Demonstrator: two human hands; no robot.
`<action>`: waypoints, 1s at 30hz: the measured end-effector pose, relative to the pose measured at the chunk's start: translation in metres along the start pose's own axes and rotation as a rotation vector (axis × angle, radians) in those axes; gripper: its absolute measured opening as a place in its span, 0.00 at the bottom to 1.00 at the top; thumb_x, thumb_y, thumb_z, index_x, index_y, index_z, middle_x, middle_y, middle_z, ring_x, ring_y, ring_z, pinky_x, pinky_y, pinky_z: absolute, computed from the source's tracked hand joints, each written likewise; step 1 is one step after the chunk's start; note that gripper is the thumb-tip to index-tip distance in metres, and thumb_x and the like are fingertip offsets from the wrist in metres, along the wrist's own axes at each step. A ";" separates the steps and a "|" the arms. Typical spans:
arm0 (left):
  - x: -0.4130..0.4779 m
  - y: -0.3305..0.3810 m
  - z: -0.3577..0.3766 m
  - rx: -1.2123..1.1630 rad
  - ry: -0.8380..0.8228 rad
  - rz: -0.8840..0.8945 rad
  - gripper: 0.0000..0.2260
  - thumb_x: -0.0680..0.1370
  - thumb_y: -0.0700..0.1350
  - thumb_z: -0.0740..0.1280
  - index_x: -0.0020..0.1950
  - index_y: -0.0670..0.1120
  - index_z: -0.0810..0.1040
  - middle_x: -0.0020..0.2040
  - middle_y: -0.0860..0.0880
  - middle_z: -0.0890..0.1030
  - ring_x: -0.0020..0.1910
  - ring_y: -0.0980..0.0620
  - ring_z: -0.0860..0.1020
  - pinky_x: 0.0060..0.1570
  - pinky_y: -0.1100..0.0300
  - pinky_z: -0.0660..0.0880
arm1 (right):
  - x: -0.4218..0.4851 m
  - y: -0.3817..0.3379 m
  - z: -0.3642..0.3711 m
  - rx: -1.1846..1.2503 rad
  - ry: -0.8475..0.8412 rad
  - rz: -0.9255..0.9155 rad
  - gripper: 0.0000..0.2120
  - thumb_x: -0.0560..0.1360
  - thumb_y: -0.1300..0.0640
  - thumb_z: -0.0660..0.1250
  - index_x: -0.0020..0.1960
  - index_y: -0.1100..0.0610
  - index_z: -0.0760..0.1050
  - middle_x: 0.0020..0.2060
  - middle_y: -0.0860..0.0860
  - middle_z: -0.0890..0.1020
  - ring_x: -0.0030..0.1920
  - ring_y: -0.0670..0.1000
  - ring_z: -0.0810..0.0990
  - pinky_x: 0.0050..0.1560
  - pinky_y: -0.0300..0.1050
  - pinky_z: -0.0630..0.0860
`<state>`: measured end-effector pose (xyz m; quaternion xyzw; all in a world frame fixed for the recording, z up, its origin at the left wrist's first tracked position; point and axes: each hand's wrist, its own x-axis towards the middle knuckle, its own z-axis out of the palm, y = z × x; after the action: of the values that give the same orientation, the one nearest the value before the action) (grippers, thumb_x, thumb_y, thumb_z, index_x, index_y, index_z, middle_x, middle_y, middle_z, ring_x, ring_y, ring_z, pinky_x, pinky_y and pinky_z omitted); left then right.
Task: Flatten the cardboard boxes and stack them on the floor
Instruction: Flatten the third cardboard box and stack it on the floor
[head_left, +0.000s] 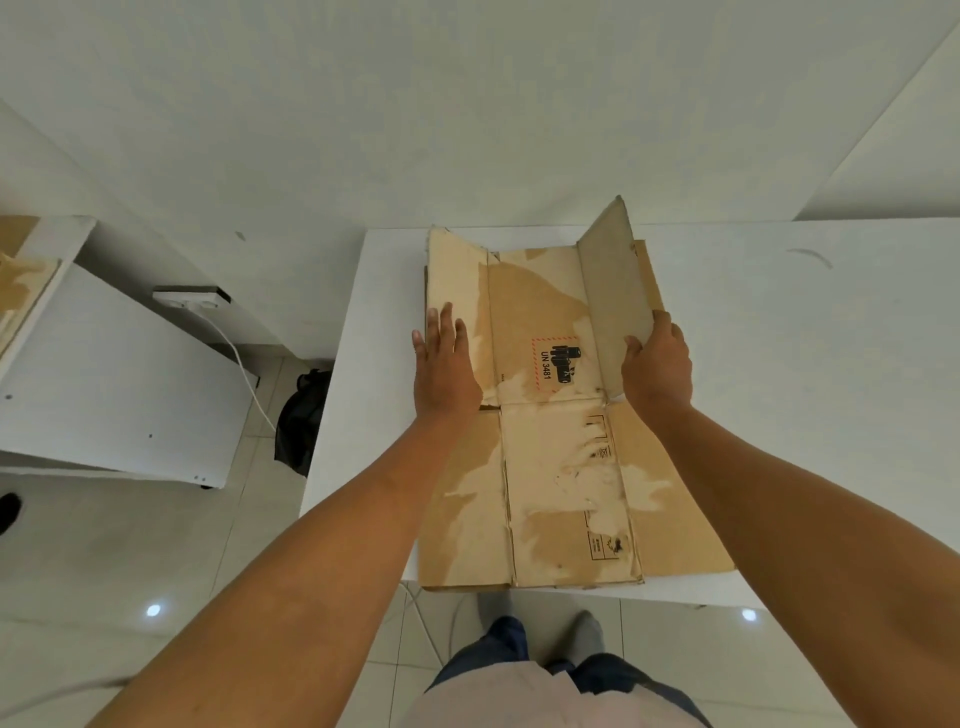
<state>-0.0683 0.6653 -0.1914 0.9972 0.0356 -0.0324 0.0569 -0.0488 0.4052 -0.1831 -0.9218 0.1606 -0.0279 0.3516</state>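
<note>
At your far left a white cabinet (119, 384) leans near a black bag (301, 415) on the floor. Your left hand (444, 371) presses flat, fingers spread, on the cardboard box (561, 493), which lies opened out on the white counter (805, 389). Your right hand (660, 366) grips its raised flap (613, 291).

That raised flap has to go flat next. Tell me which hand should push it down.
Right. The right hand already grips the near edge of the raised flap, which stands tilted on the box's right side. The left hand lies flat across the cardboard box, probably best left pinning it.
</note>
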 end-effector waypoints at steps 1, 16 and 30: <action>-0.001 0.000 0.005 0.049 -0.008 0.034 0.33 0.81 0.40 0.62 0.82 0.42 0.50 0.83 0.44 0.42 0.81 0.43 0.38 0.79 0.44 0.40 | 0.000 0.002 0.000 -0.059 0.009 -0.010 0.22 0.84 0.55 0.63 0.75 0.58 0.63 0.66 0.59 0.76 0.63 0.63 0.78 0.58 0.63 0.79; -0.022 0.014 0.066 -0.068 -0.336 0.140 0.38 0.83 0.64 0.46 0.80 0.42 0.31 0.79 0.44 0.29 0.78 0.46 0.29 0.78 0.45 0.36 | -0.034 0.060 0.027 -0.554 -0.105 -0.073 0.40 0.83 0.39 0.54 0.84 0.58 0.42 0.81 0.65 0.36 0.81 0.64 0.35 0.81 0.60 0.39; -0.033 0.013 0.088 -0.035 -0.056 0.159 0.36 0.82 0.63 0.40 0.82 0.41 0.43 0.83 0.45 0.43 0.82 0.47 0.40 0.80 0.45 0.45 | -0.067 0.056 0.072 -0.503 -0.238 -0.201 0.39 0.83 0.38 0.41 0.82 0.62 0.33 0.82 0.59 0.34 0.81 0.57 0.32 0.82 0.57 0.37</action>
<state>-0.1059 0.6398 -0.2745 0.9945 -0.0447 -0.0548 0.0777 -0.1155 0.4330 -0.2699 -0.9881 0.0281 0.0867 0.1241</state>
